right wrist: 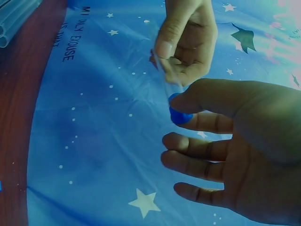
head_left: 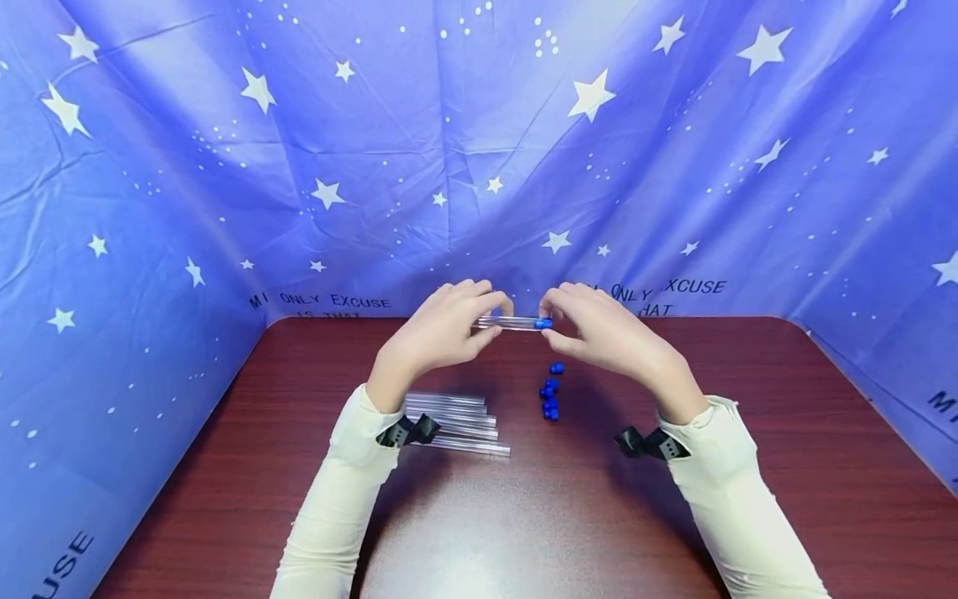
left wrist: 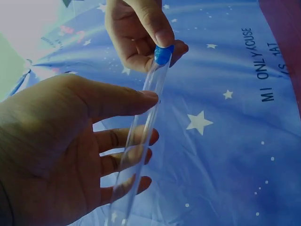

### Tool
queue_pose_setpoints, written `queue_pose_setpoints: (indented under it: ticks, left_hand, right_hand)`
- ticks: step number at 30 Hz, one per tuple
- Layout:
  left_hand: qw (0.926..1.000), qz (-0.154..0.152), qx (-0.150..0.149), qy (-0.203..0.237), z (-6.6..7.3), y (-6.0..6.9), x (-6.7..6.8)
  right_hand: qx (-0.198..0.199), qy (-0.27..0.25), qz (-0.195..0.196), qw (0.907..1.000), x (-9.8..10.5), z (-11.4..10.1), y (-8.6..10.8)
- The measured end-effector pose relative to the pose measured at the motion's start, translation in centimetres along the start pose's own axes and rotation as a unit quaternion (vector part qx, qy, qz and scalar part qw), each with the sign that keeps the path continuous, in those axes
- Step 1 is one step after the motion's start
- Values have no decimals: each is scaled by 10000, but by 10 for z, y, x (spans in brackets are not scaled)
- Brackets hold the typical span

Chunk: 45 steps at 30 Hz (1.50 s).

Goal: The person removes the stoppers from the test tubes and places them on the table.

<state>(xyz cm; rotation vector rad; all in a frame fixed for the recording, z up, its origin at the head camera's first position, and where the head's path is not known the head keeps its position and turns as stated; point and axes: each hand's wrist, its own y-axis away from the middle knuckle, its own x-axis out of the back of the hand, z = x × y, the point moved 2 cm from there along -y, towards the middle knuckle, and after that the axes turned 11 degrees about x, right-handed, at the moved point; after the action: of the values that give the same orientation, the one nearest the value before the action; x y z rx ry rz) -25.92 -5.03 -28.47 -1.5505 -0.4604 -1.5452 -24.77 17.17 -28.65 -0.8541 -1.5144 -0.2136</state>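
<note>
Over the far part of the table, my left hand [head_left: 445, 333] pinches a clear test tube [head_left: 520, 323] between thumb and fingers. The tube is nearly level in the head view. At its right end is a blue cap [head_left: 543, 324], which my right hand [head_left: 602, 333] pinches with thumb and forefinger. In the left wrist view the cap [left wrist: 162, 55] sits at the mouth of the tube [left wrist: 136, 155]; how far it is seated I cannot tell. The right wrist view shows the cap [right wrist: 178, 115] under my right thumb, the other fingers apart from it.
Several clear tubes [head_left: 464, 434] lie side by side on the brown table [head_left: 599, 516], below my left hand. Several loose blue caps [head_left: 550, 408] lie to their right. A blue starry cloth [head_left: 449, 125] hangs behind the table and along both sides.
</note>
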Motion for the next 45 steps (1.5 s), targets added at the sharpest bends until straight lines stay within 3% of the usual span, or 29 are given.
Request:
queue_pose_setpoints:
  ticks: [14, 29, 45]
  left_hand:
    - [9938, 1001, -434, -230, 0, -1, -23]
    - [9919, 1115, -594, -153, 3, -2, -26]
    - [9896, 1204, -755, -236, 1, 1, -21]
  right_hand:
    - [164, 18, 342, 9993, -9, 8, 7]
    - [424, 30, 474, 9980, -11, 7, 6]
    - [341, 223, 111, 9991, -15, 3, 4]
